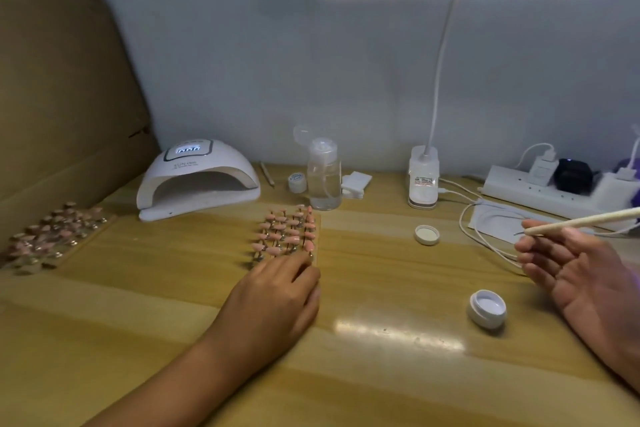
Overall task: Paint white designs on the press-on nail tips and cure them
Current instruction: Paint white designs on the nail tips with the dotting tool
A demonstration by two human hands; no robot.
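Wood fills the view: a table with a white curing lamp at its back left, mouth open towards us and display lit. In front of it, mid-table, stands the board of pink nail tips on their little stands; a second batch lies far left. Our left hand rests on the board's near edge, fingers relaxed and laid over it to steady it, gripping nothing. Our right hand hovers well apart, palm up, pinching the brush between thumb and forefinger while the other fingers stay loosely spread. The open pot of white gel sits just below that hand, its lid further back. We judge the painting step is in hand; we cannot tell whether the bristles are loaded. Next we need a dip in the pot, then a light, steady stroke on one tip.
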